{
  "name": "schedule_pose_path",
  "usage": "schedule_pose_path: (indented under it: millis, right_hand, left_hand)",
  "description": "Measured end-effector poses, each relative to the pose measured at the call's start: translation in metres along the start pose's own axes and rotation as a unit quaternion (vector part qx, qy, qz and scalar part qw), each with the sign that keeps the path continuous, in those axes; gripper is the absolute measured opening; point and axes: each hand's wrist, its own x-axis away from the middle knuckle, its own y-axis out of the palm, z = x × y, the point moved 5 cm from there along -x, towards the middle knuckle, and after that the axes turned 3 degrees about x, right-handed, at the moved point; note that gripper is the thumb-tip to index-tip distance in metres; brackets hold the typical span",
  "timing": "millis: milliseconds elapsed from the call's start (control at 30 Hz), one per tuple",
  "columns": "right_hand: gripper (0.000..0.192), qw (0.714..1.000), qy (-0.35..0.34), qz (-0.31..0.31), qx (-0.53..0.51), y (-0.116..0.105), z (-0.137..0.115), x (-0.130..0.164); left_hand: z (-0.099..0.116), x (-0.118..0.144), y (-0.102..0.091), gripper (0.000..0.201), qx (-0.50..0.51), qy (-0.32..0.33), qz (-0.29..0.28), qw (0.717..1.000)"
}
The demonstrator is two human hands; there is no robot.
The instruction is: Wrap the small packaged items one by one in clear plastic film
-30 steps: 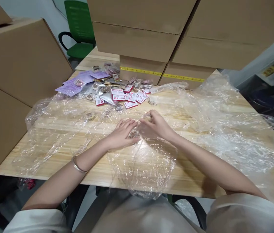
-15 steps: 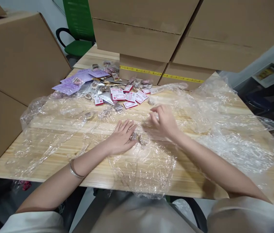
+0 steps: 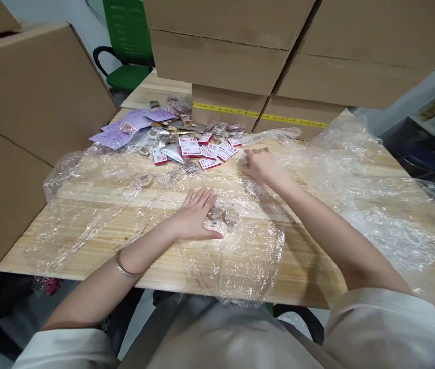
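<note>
My left hand (image 3: 197, 215) lies flat with its fingers spread on a sheet of clear plastic film (image 3: 240, 261). Next to its thumb are small brown clear-wrapped packets (image 3: 230, 216), on or under the film; I cannot tell which. My right hand (image 3: 260, 165) is farther out, fingers curled and closed at a small wrapped packet (image 3: 244, 159), which they partly hide. Left of it lies a loose group of white cards with red edges (image 3: 210, 151). Another small wrapped packet (image 3: 190, 167) sits in front of these cards.
Purple packages (image 3: 125, 128) and shiny wrapped pieces form a pile at the far left. Large cardboard boxes (image 3: 225, 56) stand at the back, another box (image 3: 28, 92) at the left. Crumpled plastic film (image 3: 390, 225) spreads over the right side of the wooden table (image 3: 98, 205).
My right hand has moved away from me to the small packet near the cards. My left hand stays in place on the film, its thumb a little lower, showing more of the packets.
</note>
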Motion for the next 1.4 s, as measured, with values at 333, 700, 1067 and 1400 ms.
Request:
schedule_pose_path:
  millis: [333,700,1067,1400]
  right_hand:
    - [0.045,0.943,-0.242,0.160,-0.166,-0.056,-0.098,0.126]
    - [0.052,0.970,-0.159,0.050,-0.176,-0.022,-0.059,0.122]
    - [0.057,0.981,0.162,-0.059,-0.089,0.045,0.129,0.085]
    - [0.060,0.965,-0.225,0.018,-0.132,-0.031,0.028,0.199]
  left_hand:
    - [-0.012,0.003,-0.013,0.087,0.125,-0.005,-0.012,0.992]
    - [0.019,0.067,-0.040,0.033,0.131,0.151,0.106,0.974]
    - [-0.002,0.100,-0.013,0.071,0.076,0.075,-0.004,0.994]
    - [-0.026,0.128,-0.035,0.051,-0.027,0.042,0.039,0.998]
